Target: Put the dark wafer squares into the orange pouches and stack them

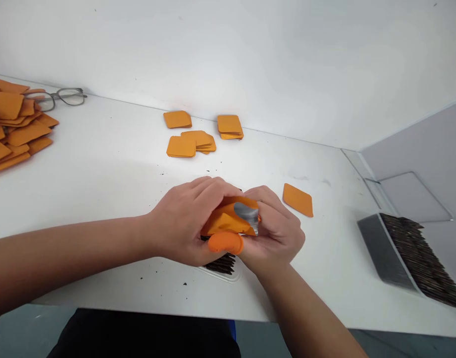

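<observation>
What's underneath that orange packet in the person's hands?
Below the orange packet, dark, thin pieces show in a pale tray, whose near right corner is visible. The left hand, right hand and packet cover the rest of it.

Just one head cam, aimed forward and down at the white table (101, 169), pretty close, left hand (187, 219) and right hand (280, 228) mid-frame, wall (228, 54) across the top.
</observation>
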Available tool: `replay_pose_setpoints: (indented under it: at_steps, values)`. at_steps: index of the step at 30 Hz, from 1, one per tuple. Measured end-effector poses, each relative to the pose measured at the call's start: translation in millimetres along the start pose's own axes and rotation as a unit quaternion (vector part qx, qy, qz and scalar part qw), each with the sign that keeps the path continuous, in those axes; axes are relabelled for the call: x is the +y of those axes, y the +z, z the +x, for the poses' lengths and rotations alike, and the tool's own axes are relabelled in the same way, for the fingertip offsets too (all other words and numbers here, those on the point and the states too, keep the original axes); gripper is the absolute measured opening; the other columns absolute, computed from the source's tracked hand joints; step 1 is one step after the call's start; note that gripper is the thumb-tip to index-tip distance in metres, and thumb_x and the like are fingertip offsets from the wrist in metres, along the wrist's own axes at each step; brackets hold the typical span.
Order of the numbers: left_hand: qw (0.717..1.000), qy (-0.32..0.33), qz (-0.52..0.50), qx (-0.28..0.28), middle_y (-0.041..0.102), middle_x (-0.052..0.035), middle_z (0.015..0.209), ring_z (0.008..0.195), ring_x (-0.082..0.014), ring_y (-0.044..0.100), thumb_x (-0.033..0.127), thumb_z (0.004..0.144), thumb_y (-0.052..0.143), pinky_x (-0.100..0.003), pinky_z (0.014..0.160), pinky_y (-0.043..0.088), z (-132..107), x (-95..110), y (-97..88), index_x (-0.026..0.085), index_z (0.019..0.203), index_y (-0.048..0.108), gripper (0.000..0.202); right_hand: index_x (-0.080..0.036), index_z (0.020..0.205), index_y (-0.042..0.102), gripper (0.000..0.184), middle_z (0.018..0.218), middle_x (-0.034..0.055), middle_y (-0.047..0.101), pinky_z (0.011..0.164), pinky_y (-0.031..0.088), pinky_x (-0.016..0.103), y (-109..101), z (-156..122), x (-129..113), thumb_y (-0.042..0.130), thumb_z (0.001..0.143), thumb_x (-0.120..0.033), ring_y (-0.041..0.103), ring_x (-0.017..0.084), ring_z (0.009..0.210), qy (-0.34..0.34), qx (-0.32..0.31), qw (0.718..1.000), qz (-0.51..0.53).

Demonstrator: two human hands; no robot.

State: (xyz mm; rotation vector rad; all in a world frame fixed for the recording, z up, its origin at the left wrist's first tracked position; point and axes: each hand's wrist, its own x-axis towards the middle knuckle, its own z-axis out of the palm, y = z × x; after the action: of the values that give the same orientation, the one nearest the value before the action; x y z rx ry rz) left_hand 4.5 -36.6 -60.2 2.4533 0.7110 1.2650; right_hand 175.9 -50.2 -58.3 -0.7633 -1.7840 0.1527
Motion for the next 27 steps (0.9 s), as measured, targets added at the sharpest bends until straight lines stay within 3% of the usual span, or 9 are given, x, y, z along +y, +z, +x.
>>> replay_pose_setpoints:
  at_steps: [3,8,11,14,18,21,24,27]
  values:
    - [1.0,-0.005,0.004,0.013,0.071,-0.0051,0.097,0.076,-0.0166,0.067,0.05,0.092,0.056,-0.029,0.062,0.054,-0.3,-2.1,0.2,0.02,0.115,0.049,0.038,-0.021,0.074,0.04,0.054,0.077,0.0017,0.05,0.053,0.035,0.033,2.9,0.1,-0.8,0.083,0.079,-0.055,0.044,0.015,0.067,-0.02,0.049,0.998,-0.044]
    - [0.998,-0.023,-0.049,0.024,0.07,-0.0036,0.095,0.073,-0.0149,0.066,0.058,0.091,0.059,-0.027,0.059,0.051,0.1,-4.2,-1.0,0.022,0.113,0.05,0.044,-0.024,0.094,0.055,0.046,0.109,0.0131,0.051,0.073,0.047,0.046,5.6,0.6,-5.6,0.071,0.084,-0.065,0.054,0.029,0.097,-0.022,0.146,0.981,-0.125]
    - [0.997,-0.035,-0.066,0.023,0.07,-0.0023,0.093,0.072,-0.0146,0.066,0.06,0.09,0.062,-0.028,0.058,0.05,0.1,-4.9,-1.8,0.023,0.112,0.05,0.045,-0.026,0.104,0.057,0.044,0.122,0.0132,0.051,0.078,0.05,0.045,3.0,0.1,-1.8,0.069,0.086,-0.064,0.056,0.032,0.109,-0.066,0.134,0.974,-0.169]
    - [0.996,-0.048,-0.069,0.026,0.068,-0.0012,0.089,0.071,-0.0142,0.064,0.059,0.088,0.064,-0.028,0.058,0.048,-0.1,-5.1,-2.2,0.023,0.11,0.049,0.045,-0.028,0.102,0.059,0.042,0.124,0.0097,0.054,0.079,0.053,0.043,-0.6,-0.5,5.2,0.071,0.084,-0.064,0.058,0.03,0.108,-0.118,0.115,0.966,-0.2]
    - [0.993,-0.082,-0.085,0.017,0.068,-0.0016,0.092,0.074,-0.0159,0.064,0.042,0.083,0.067,-0.03,0.061,0.05,-0.8,-5.1,-3.5,0.024,0.113,0.045,0.041,-0.028,0.096,0.063,0.033,0.119,0.0077,0.058,0.075,0.055,0.041,-4.4,3.0,8.0,0.075,0.085,-0.057,0.061,0.026,0.098,-0.162,0.133,0.953,-0.22]
    - [0.994,-0.085,-0.068,0.007,0.068,-0.003,0.099,0.081,-0.0177,0.066,0.034,0.08,0.065,-0.031,0.065,0.051,-0.3,-5.3,-4.3,0.024,0.116,0.044,0.043,-0.026,0.088,0.06,0.032,0.117,0.0101,0.061,0.078,0.056,0.043,-8.1,8.6,6.0,0.069,0.09,-0.056,0.062,0.027,0.099,-0.173,0.073,0.955,-0.228]
    - [0.998,-0.049,-0.027,-0.002,0.068,-0.0031,0.097,0.079,-0.0175,0.063,0.038,0.081,0.067,-0.032,0.068,0.05,1.8,-5.6,-3.9,0.023,0.113,0.046,0.041,-0.022,0.082,0.056,0.041,0.123,0.0133,0.061,0.089,0.055,0.051,-10.6,12.2,6.8,0.064,0.093,-0.06,0.059,0.032,0.113,-0.16,-0.019,0.968,-0.193]
    - [0.999,-0.037,0.006,-0.039,0.067,-0.0028,0.095,0.077,-0.0176,0.059,0.032,0.081,0.064,-0.034,0.073,0.049,4.7,-5.5,-4.1,0.021,0.109,0.048,0.035,-0.019,0.075,0.048,0.054,0.136,0.0128,0.058,0.097,0.053,0.054,-9.6,11.2,10.2,0.042,0.1,-0.067,0.055,0.032,0.125,-0.154,-0.07,0.975,-0.143]
